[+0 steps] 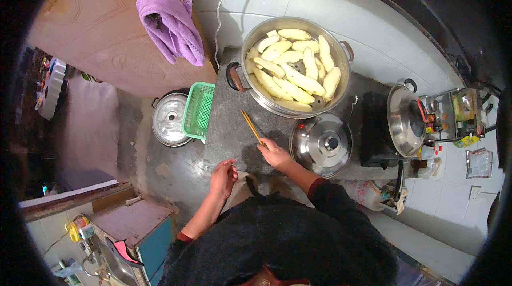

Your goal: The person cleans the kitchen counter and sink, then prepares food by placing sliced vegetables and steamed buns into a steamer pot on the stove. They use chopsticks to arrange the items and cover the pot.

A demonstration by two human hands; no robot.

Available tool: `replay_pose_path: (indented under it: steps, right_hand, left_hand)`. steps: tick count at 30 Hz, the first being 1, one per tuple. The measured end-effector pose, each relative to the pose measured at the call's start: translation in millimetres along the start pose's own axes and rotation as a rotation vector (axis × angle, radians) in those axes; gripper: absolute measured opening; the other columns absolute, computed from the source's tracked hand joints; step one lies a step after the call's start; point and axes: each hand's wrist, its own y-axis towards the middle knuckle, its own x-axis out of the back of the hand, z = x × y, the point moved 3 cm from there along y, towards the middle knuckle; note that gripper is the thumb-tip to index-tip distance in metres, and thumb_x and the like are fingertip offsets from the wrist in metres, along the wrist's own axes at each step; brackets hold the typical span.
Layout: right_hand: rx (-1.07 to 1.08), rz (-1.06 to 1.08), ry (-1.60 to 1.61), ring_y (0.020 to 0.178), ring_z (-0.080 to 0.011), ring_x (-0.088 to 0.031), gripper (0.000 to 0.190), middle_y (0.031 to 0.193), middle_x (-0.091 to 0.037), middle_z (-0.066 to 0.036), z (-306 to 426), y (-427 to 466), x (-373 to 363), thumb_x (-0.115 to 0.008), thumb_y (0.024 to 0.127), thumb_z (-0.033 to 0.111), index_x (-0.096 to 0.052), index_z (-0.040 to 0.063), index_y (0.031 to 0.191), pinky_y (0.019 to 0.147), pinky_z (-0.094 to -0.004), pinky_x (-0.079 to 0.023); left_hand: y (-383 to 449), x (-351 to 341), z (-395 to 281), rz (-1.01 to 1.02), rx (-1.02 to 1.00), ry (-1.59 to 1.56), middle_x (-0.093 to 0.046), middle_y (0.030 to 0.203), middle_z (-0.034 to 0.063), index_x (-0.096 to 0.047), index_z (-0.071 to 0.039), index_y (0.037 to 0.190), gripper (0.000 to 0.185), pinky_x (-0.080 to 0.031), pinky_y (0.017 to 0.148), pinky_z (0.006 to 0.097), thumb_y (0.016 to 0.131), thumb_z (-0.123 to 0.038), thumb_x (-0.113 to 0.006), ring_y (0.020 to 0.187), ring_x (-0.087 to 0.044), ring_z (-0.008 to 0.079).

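My right hand (275,154) grips a pair of wooden chopsticks (252,127), their tips pointing away from me over the dark stone counter (228,126). Beside that hand lies a round stainless steel lid (320,152) with a black knob. Beyond them stands a large steel steamer pot (294,115) with brown side handles, uncovered. Several peeled, pale yellow pieces of food, possibly sweet potatoes or plantains, fill its perforated tray (319,104). Near the counter's front edge, my left hand (224,178) hangs with loosely curled fingers and holds nothing.
A green plastic basket (199,112) sits at the counter's left edge, partly over a lidded pot (170,120). On the right a lidded wok (406,122) stands on a black stove. A purple towel (172,26) hangs at the upper left; a gas cylinder (367,194) is below the counter.
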Motion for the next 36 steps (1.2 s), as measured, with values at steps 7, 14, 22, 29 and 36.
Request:
replay_pose_path:
  steps: [7, 14, 22, 29, 36]
  right_hand:
    - [-0.006, 0.069, -0.170, 0.136, -0.0372, -0.042, 0.058, 0.148, -0.040, -0.018, 9, -23, -6, -0.072, 0.081, 0.013, -0.052, 0.003, 0.134, 0.107, -0.0442, -0.044]
    - [-0.236, -0.170, -0.040, 0.138, -0.0392, -0.039, 0.053, 0.150, -0.039, -0.018, 51, -83, -1, -0.072, 0.081, 0.012, -0.057, 0.008, 0.132, 0.112, -0.0462, -0.039]
    - [-0.760, -0.455, 0.001, 0.134, -0.0425, -0.042, 0.051, 0.150, -0.038, -0.023, 52, -267, -23, -0.068, 0.081, 0.005, -0.057, 0.006, 0.131, 0.110, -0.0471, -0.040]
    - [-1.359, -0.841, 0.099, 0.132, -0.0439, -0.043, 0.054, 0.151, -0.035, -0.024, 103, -503, -110, -0.067, 0.081, 0.005, -0.055, 0.007, 0.134, 0.110, -0.0460, -0.040]
    - [-1.717, -1.466, -0.410, 0.137, -0.0434, -0.040, 0.064, 0.151, -0.035, -0.025, 213, -718, -91, -0.064, 0.086, 0.006, -0.040, 0.005, 0.145, 0.113, -0.0461, -0.036]
  left_hand:
    - [19, 8, -8, 0.043, 0.019, 0.130, -0.060, 0.075, 0.0046, -0.060, -0.002, 0.109, 0.018, -0.042, 0.055, 0.0268, 0.100, -0.013, -0.050, 0.058, -0.053, 0.0145]
    - [59, -16, -2, 0.221, 0.001, 0.435, -0.062, 0.079, 0.0022, -0.063, -0.007, 0.109, 0.016, -0.042, 0.054, 0.0232, 0.101, -0.020, -0.057, 0.059, -0.053, 0.0101]
    - [17, -89, 28, 0.413, -0.138, 0.662, -0.064, 0.089, 0.0029, -0.066, -0.008, 0.108, 0.015, -0.043, 0.059, 0.0224, 0.096, -0.017, -0.064, 0.066, -0.052, 0.0080]
    - [-13, -76, 173, 0.706, 0.067, 0.909, -0.064, 0.090, 0.0032, -0.064, -0.008, 0.112, 0.015, -0.043, 0.058, 0.0227, 0.099, -0.014, -0.058, 0.065, -0.053, 0.0090]
    - [-116, -130, 347, 1.053, 0.259, 1.212, -0.064, 0.093, 0.0033, -0.064, -0.007, 0.117, 0.020, -0.045, 0.058, 0.0259, 0.101, -0.014, -0.054, 0.065, -0.055, 0.0104]
